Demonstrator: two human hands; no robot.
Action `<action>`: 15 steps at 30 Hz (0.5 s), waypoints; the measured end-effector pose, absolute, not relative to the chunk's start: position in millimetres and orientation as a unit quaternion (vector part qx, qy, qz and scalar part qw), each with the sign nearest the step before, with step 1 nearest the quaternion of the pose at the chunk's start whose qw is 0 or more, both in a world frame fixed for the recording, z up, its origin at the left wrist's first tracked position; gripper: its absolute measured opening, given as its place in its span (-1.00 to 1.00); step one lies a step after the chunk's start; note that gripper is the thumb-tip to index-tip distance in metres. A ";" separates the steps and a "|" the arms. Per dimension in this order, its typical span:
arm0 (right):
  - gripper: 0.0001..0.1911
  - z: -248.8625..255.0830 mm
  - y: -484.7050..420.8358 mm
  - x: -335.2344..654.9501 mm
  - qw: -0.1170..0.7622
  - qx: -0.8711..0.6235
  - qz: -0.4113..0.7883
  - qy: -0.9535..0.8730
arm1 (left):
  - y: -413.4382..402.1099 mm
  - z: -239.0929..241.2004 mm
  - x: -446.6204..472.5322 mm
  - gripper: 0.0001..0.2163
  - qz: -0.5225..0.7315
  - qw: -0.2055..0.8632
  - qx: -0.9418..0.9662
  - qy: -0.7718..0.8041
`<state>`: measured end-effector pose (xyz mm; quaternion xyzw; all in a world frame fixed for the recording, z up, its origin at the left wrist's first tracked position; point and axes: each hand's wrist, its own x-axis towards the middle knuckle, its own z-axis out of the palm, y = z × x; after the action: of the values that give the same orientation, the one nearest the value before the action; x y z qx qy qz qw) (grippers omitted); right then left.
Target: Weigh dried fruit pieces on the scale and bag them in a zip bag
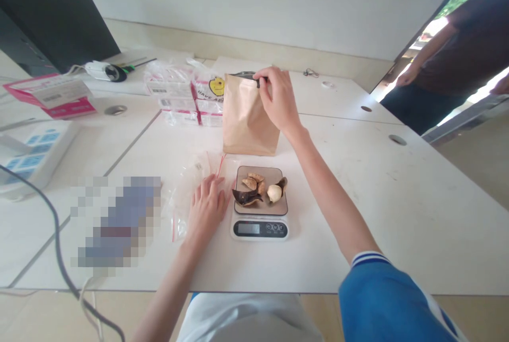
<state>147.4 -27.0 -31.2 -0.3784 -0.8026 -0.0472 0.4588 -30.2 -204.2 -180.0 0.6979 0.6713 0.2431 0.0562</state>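
Paper bag [248, 119] top pinched by right hand [278, 99].

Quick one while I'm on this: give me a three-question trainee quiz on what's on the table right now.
1. What does the right hand pinch?
2. True or false: the left hand holds the scale.
3. Where do the dried pieces lie: A in the paper bag, B on the scale's pan, C on the boxes?

Key: 1. The paper bag's top edge. 2. False; it rests flat on clear plastic bags beside it. 3. B.
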 end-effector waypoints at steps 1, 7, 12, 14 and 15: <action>-0.69 -31.3 -23.3 145.7 0.449 -0.385 -0.050 -0.805 | -204.1 -179.7 -30.2 -0.68 0.241 0.057 0.698 0.672; -0.71 -16.7 -20.6 136.4 0.456 -0.423 -0.051 -0.782 | -204.0 -178.1 -29.7 -0.68 0.236 0.057 0.700 0.672; -0.72 -7.4 -22.8 133.0 0.400 -0.466 -0.077 -0.786 | -203.6 -180.9 -31.4 -0.68 0.236 0.057 0.702 0.669; -0.68 -13.1 -19.5 133.6 0.370 -0.475 -0.070 -0.795 | -203.3 -182.2 -32.7 -0.68 0.234 0.058 0.704 0.668; -0.67 -17.1 -17.2 134.4 0.366 -0.475 -0.063 -0.798 | -203.1 -182.7 -33.3 -0.67 0.231 0.058 0.707 0.666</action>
<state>134.4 -17.2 -17.1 -0.4750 -0.7979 -0.0630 0.3658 -33.3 -203.1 -182.7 0.7066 0.6662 0.2315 0.0577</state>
